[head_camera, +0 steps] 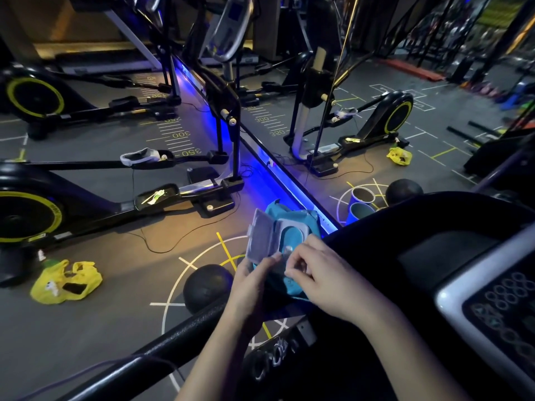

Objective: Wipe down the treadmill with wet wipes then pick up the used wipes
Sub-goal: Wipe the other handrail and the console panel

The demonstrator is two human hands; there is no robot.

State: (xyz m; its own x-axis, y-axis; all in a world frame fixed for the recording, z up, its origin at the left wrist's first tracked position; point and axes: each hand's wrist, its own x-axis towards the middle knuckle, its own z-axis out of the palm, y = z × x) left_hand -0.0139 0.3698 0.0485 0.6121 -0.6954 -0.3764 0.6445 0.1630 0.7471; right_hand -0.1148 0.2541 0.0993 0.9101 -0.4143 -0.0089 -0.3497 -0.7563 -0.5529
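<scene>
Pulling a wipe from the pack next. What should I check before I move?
1. Lid flipped open: ok.
2. Left hand grips the wipes pack: ok.
3. Right hand at the pack's opening: ok.
4. Wipe actually pinched: cannot tell, the fingers hide it.
5. Treadmill console close by on the right: ok.

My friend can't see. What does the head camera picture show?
Two hands work a blue pack of wet wipes, lid flipped open, beside a treadmill console: the left hand holds it, the right hand pinches at its opening. A black ball and a yellow bag lie on the floor.
</scene>
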